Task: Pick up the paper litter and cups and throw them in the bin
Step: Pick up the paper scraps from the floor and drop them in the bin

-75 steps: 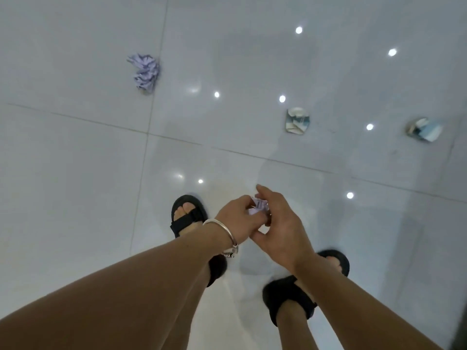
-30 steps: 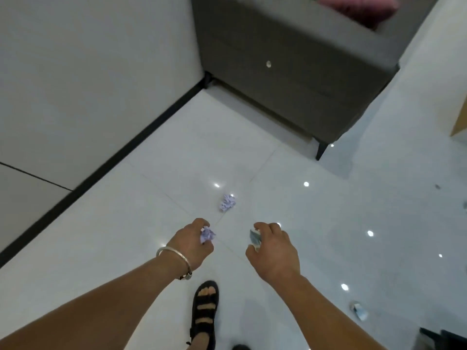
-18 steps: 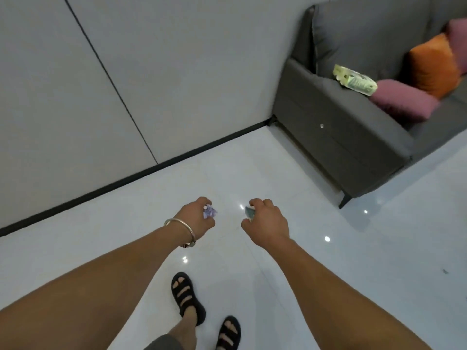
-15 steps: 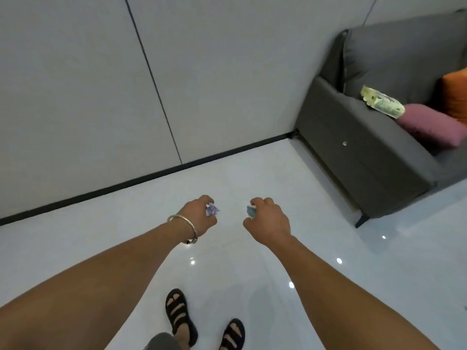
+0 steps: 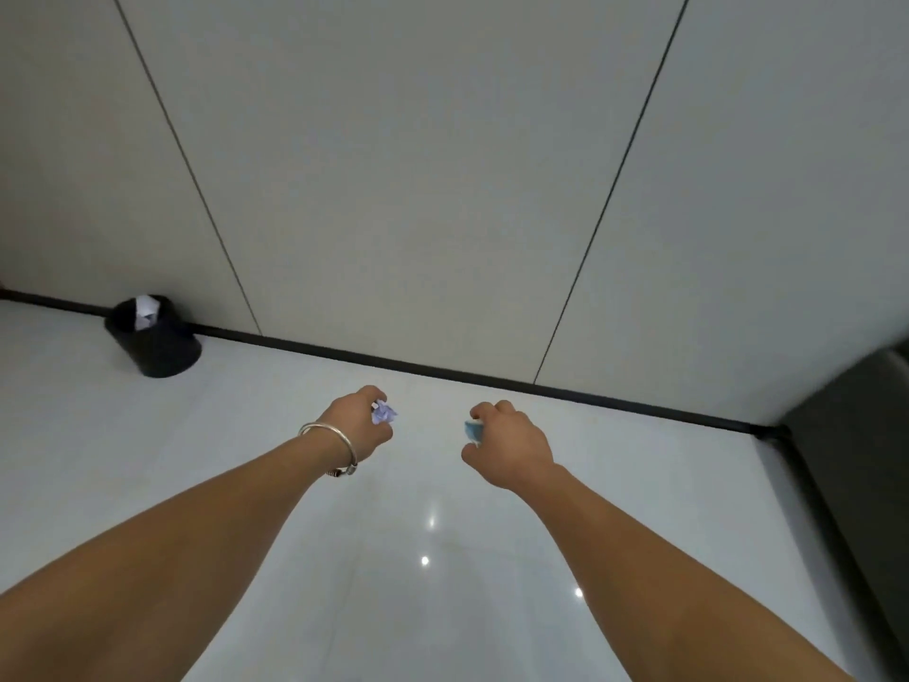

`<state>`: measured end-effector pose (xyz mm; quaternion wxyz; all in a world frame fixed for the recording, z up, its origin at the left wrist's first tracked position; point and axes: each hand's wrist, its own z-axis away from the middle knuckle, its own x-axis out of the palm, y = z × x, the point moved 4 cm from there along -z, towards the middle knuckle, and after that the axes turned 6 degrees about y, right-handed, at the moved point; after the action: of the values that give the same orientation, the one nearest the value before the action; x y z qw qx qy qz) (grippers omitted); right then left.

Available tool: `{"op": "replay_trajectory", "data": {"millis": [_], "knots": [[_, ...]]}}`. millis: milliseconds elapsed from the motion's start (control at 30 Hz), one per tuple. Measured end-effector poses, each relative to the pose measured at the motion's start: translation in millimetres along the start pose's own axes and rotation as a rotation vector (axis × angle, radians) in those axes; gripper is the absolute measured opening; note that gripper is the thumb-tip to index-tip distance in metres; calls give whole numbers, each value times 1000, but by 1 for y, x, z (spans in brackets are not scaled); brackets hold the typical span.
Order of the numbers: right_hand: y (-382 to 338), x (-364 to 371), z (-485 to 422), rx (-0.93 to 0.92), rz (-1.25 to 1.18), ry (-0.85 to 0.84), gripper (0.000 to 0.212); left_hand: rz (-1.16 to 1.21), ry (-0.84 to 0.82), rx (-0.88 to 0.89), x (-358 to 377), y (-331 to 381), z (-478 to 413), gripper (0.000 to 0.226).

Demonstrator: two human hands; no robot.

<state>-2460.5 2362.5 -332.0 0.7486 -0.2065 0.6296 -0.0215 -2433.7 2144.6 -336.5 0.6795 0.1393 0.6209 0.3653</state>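
My left hand (image 5: 358, 421), with a silver bangle on its wrist, grips a small crumpled purple paper ball (image 5: 384, 413). My right hand (image 5: 509, 447) is curled round a crushed blue and white paper cup (image 5: 474, 429), of which only an edge shows. Both hands are held out in front of me above the white tiled floor. A black bin (image 5: 153, 337) stands at the far left against the wall, with white paper inside it. It is well beyond and to the left of my left hand.
A grey panelled wall (image 5: 442, 189) with a black skirting strip (image 5: 442, 374) runs across ahead. The dark end of a sofa (image 5: 856, 435) fills the right edge. The glossy floor (image 5: 423, 534) reflects ceiling lights.
The view has swung left: the sofa slid to the right edge and the black bin came into sight at the left. My hands still hold the paper and the cup, now a little farther apart.
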Motion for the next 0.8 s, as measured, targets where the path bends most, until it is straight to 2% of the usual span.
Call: {"op": "replay_trajectory", "data": {"millis": [267, 400, 600, 800], "knots": [[-217, 72, -32, -252, 66, -107, 54, 27, 167, -173, -161, -171, 21, 37], [-311, 103, -47, -380, 78, -153, 53, 62, 226, -254, -213, -233, 29, 36], [-413, 143, -93, -502, 89, -212, 53, 47, 258, -390, -259, -313, 15, 36], [-493, 178, -180, -569, 81, -253, 54, -15, 343, -456, -331, -372, -48, 38]]}}
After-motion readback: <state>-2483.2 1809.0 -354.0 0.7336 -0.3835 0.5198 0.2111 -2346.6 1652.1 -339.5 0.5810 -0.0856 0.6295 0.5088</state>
